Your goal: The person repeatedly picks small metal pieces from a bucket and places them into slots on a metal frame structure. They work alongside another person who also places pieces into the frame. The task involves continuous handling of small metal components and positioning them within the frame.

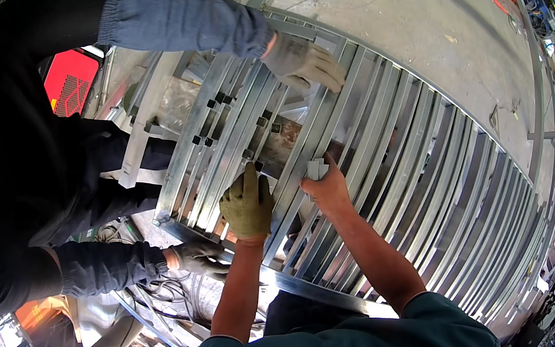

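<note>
My left hand [246, 207], in an olive work glove, lies over long silver metal tubes [211, 191] with its fingers stretched out. One fingertip reaches close to a small dark piece [248, 155] among the tubes; whether it touches is unclear. In my bare right hand [329, 191] is a small stack of light grey flat pieces [317, 168], gripped between thumb and fingers above the tubes. At the left, a co-worker's gloved hand [307, 63] rests on the far part of the tubes. The co-worker's other gloved hand [200, 258] is by the near frame edge.
Many parallel metal tubes [434, 199] run across the frame to my right. A curved-looking metal rail [325, 293] borders them in front of me. Cables [199, 295] lie on the floor at the lower left. A red case [71, 83] stands behind the co-worker.
</note>
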The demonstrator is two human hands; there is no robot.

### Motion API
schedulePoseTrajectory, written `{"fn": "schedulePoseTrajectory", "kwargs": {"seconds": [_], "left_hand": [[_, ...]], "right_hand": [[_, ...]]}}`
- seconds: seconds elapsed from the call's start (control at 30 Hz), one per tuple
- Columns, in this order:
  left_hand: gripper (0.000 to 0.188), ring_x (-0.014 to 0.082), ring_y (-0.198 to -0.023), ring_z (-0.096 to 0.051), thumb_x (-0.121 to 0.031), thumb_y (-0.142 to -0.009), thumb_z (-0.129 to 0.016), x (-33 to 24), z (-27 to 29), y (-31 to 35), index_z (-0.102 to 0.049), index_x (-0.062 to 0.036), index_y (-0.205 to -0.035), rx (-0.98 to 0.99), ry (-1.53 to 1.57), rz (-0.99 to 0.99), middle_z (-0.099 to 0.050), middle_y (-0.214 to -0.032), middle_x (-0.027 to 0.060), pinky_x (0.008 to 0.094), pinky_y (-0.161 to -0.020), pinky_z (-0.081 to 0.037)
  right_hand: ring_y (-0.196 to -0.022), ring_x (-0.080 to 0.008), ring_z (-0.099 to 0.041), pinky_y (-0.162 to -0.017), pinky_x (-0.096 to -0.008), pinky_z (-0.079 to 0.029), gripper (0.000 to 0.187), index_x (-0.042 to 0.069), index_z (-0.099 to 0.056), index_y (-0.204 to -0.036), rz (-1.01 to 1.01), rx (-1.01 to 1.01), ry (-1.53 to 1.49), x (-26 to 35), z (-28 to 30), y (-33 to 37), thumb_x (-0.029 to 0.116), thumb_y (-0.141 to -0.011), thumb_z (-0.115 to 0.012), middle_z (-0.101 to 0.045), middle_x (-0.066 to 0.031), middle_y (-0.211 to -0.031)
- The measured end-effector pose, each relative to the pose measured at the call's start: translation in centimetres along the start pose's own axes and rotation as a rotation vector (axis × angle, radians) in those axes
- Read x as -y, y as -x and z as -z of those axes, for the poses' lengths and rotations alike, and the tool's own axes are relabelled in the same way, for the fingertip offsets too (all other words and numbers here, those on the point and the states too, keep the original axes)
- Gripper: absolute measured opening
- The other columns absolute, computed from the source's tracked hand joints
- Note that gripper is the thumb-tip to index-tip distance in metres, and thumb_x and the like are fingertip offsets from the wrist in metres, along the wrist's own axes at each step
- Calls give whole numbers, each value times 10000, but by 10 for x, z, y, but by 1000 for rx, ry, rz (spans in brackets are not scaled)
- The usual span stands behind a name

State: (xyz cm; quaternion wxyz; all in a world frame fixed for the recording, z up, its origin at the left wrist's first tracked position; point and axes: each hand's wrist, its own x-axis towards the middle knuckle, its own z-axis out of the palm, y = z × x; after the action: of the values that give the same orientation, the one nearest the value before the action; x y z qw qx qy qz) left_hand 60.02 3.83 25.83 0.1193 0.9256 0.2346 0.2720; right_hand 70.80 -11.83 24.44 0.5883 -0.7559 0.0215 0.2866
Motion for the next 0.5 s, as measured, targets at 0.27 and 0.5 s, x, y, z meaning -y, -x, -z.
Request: {"fn": "schedulePoseTrajectory", "kwargs": {"seconds": [0.27, 0.5], "left_hand": [[345, 323, -654, -641, -124, -873, -768, -53, 69, 70, -715, -65, -1209, 244, 250, 86, -674, -849, 119, 457, -574, -485], [366, 342, -726, -641, -75, -875, -734, -56, 70, 98, -706, -53, -1239, 276, 247, 108, -683, -903, 123, 468, -631, -499]], "right_hand": [[-979, -303, -740, -880, -372, -564, 1036, -129, -298, -1580, -187, 121, 45, 35, 2, 4, 221, -717, -750, -736, -260, -1099], [-991, -380, -752, -884, -389, -571, 1068, -131, -305, -1574, -12, 41, 159, 20, -17, -10, 297, -700, -744, -740, -298, -1066]]}}
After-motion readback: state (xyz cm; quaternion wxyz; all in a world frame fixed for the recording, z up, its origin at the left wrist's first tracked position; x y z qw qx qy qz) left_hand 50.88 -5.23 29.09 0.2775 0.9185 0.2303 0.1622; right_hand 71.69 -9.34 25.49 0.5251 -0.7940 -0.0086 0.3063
